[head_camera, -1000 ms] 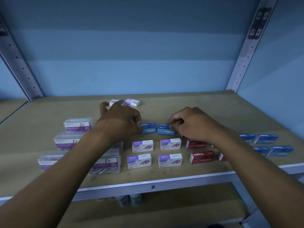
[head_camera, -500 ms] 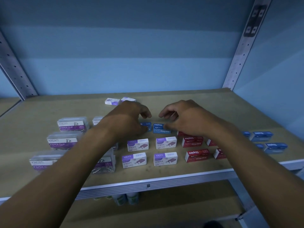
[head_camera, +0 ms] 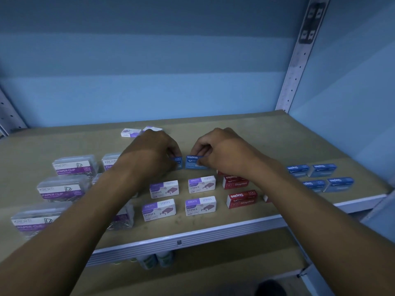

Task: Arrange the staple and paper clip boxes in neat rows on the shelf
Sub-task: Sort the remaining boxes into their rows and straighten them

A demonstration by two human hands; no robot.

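Left hand fingers curled on blue staple box; right hand pinches second blue staple box just beside. Below fingers: purple staple boxes. Advice: slide both square, edges flush, gaps matching rows on shelf.

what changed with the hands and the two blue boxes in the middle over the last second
Little moved. Half a second ago the fingers of both hands had lifted off; now the left hand again grips the left blue staples box and the right hand pinches the right blue staples box. Both boxes sit side by side on the shelf where they were. The purple, red and paper clip boxes stayed put.
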